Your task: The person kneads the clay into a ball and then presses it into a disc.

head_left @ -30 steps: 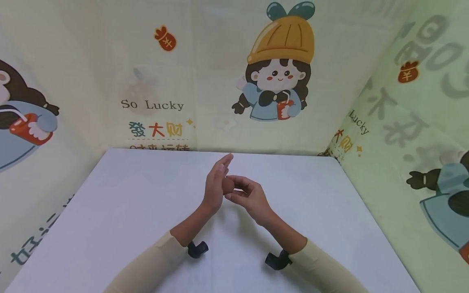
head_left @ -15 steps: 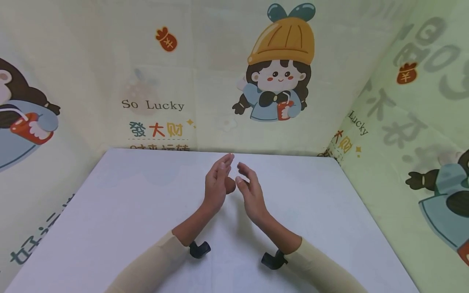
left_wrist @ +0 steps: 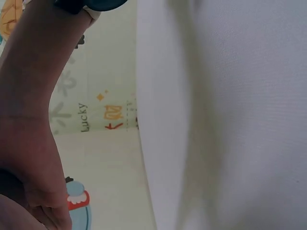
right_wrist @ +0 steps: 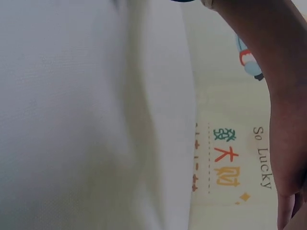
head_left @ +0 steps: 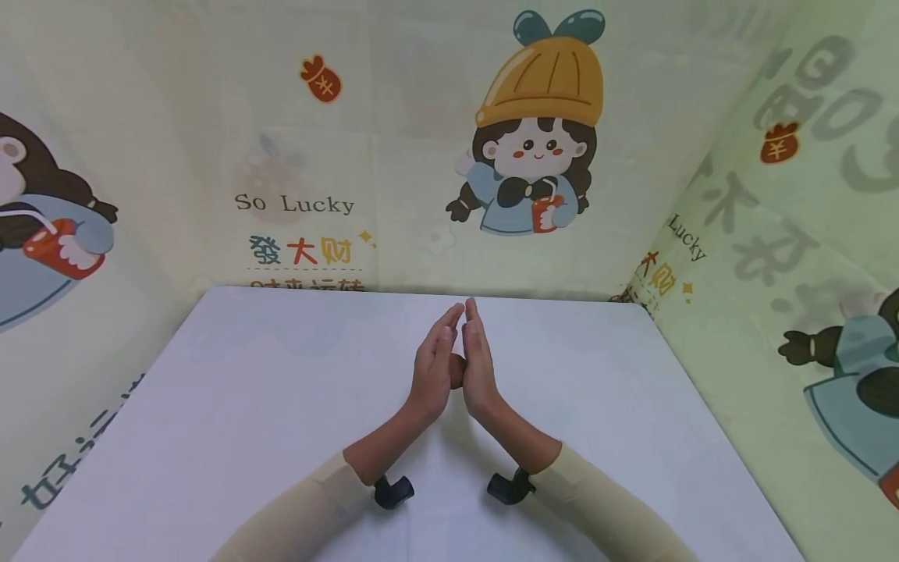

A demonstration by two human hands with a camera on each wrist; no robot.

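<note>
A small brown ball [head_left: 457, 371], which looks like clay, sits between the two palms above the table. My left hand [head_left: 431, 375] lies flat against its left side, fingers straight and pointing up and away. From the other side my right hand [head_left: 480, 367] presses on it with straight fingers. The fingertips of both hands lean close together at the top. In the left wrist view the right hand [left_wrist: 33, 158] shows at the left edge, beside a dark part of the ball [left_wrist: 10, 187]. The right wrist view has the left hand [right_wrist: 290, 143] at its right edge.
A white table [head_left: 281, 406] spreads beneath the hands. Printed cloth walls [head_left: 414, 156] stand behind it and at both sides. A black wrist camera [head_left: 393, 492] is on the left sleeve, another black camera [head_left: 510, 487] on the right.
The right hand's fingers pinched near the ball a second ago, then straightened and drew off. Now its palm meets the ball, and the left hand has shifted slightly right with it.
</note>
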